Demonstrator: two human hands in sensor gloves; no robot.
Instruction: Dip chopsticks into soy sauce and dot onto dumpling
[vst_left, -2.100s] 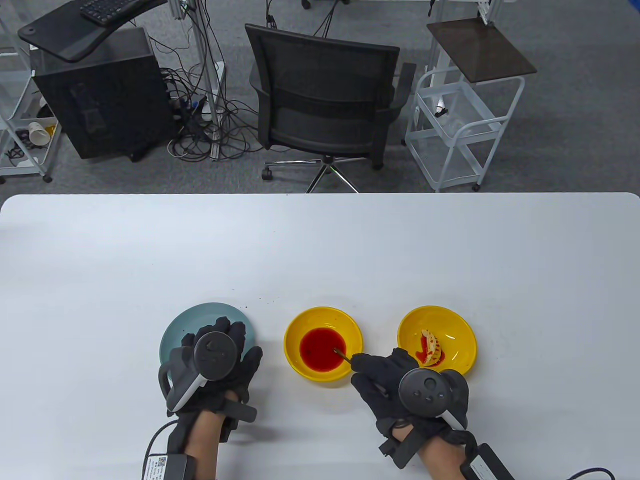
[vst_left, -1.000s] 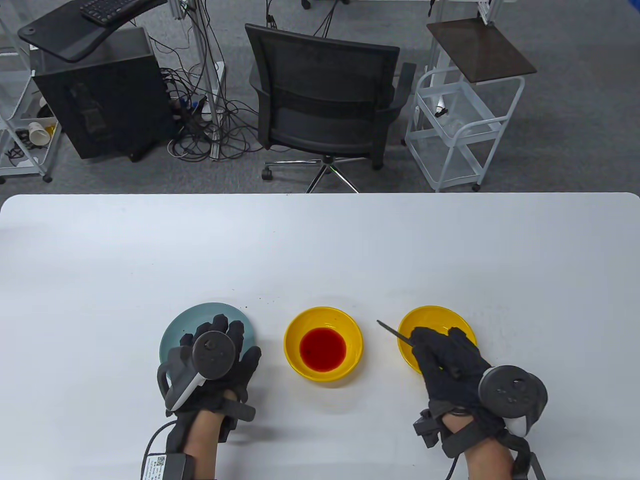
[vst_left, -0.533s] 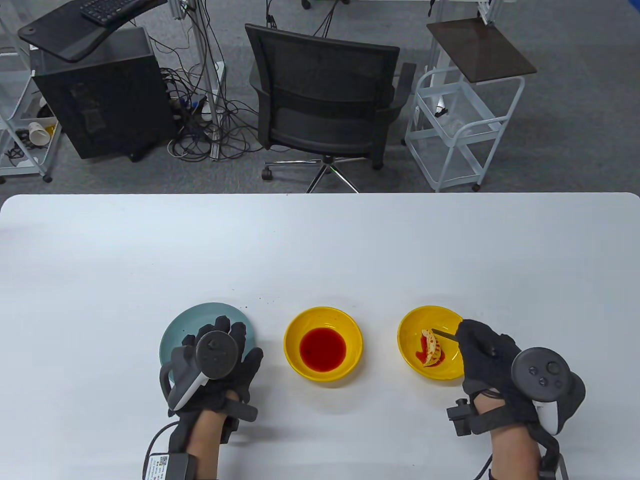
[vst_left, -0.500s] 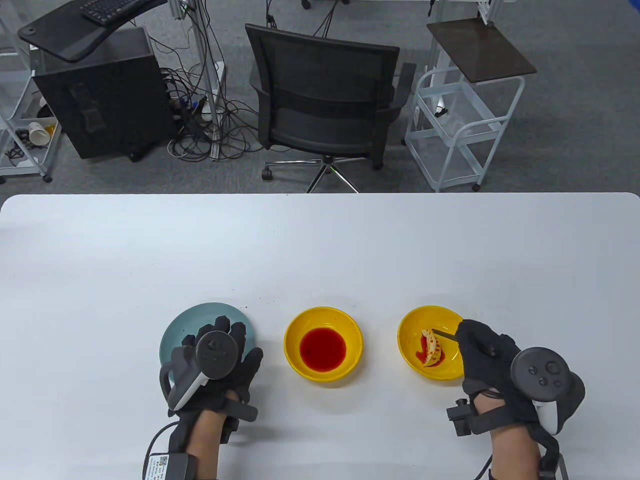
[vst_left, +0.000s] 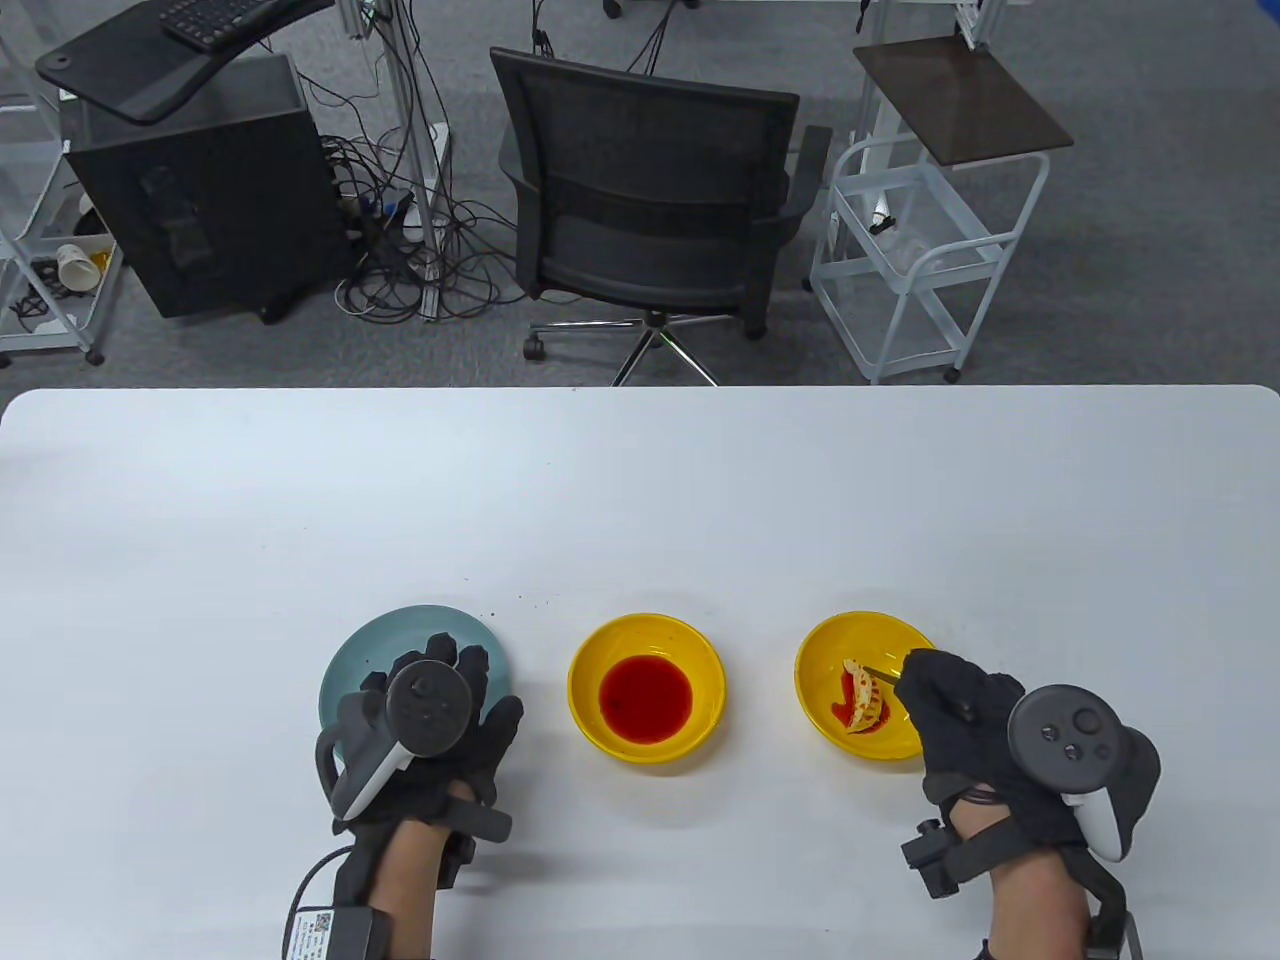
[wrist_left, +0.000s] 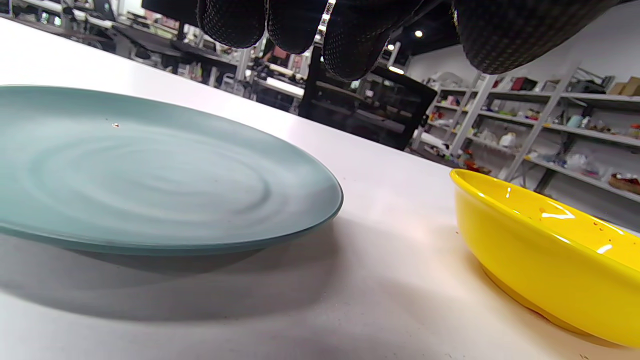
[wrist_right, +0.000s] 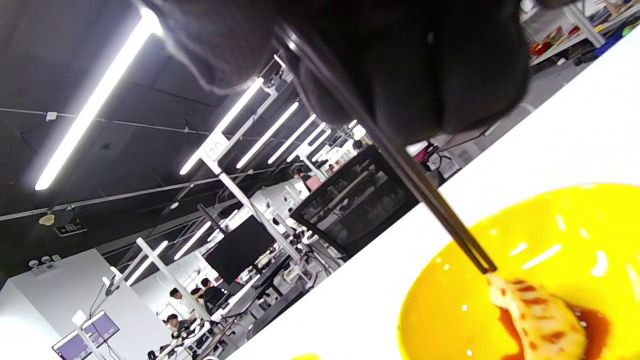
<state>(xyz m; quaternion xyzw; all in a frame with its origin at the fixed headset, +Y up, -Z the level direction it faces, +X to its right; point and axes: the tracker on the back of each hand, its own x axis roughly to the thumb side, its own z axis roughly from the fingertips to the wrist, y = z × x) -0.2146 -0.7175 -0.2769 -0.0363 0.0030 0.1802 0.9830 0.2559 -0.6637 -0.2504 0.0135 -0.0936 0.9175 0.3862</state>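
Right hand (vst_left: 975, 735): its gloved fingers (wrist_right: 410, 65) are closed around the chopsticks (vst_left: 880, 675), gripping them near their upper end, over the near-right edge of the dumpling bowl (vst_left: 905, 635).
Chopsticks: a dark, thin pair held together; the long axis runs from the right hand up and leftward across the table view, tips pointing left toward the dumpling (vst_left: 863, 697). In the right wrist view (wrist_right: 425, 192) they slant down from the fingers to the dumpling's top end (wrist_right: 542, 315), tips touching it.
Dumpling: it lies in the right-hand yellow bowl, pale with red streaks, a small red pool under it.
Sauce bowl (vst_left: 646, 640): yellow, in the middle of the row, red sauce (vst_left: 646, 697) in its well, apart from the chopsticks.
Left hand (vst_left: 430, 735): it lies palm down over the near-right part of the teal plate (vst_left: 400, 630), fingers spread and holding nothing; the left wrist view shows the fingertips (wrist_left: 235, 22) hanging above the plate (wrist_left: 150, 170).
Table (vst_left: 640, 500): white; the plate and both bowls stand in a row near its front edge.
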